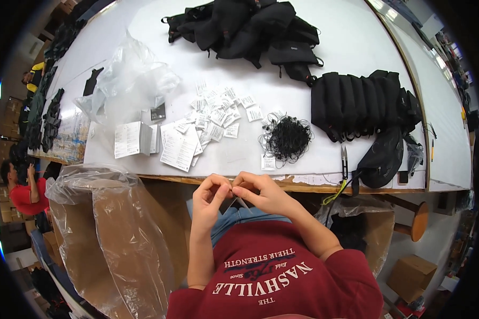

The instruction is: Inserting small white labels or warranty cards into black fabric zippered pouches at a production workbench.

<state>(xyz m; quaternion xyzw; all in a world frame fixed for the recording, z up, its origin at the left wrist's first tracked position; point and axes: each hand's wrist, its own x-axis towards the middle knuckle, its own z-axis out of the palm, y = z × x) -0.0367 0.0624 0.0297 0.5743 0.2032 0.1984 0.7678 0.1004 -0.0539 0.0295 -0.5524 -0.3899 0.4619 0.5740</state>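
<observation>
Just off the table's near edge, my left hand [211, 193] and my right hand [261, 192] meet fingertip to fingertip, both pinched closed. A thin pale edge shows below the fingers, but what they hold is mostly hidden. Beyond them on the table lies a tangle of black string loops [288, 139]. Small white printed tags [216, 112] are scattered to its left, with larger printed white leaflets [179, 146] beside them. A stack of folded leaflets [131, 140] stands further left. Thread snips [345, 162] lie to the right, near a yellow-green cord [335, 194].
Black bags [356, 103] stand in a row at the right; more are heaped [245, 32] at the back. A clear plastic bag [130, 80] lies at left. A plastic-lined carton [112, 228] and a wooden stool [419, 221] flank me. Another person [27, 191] is far left.
</observation>
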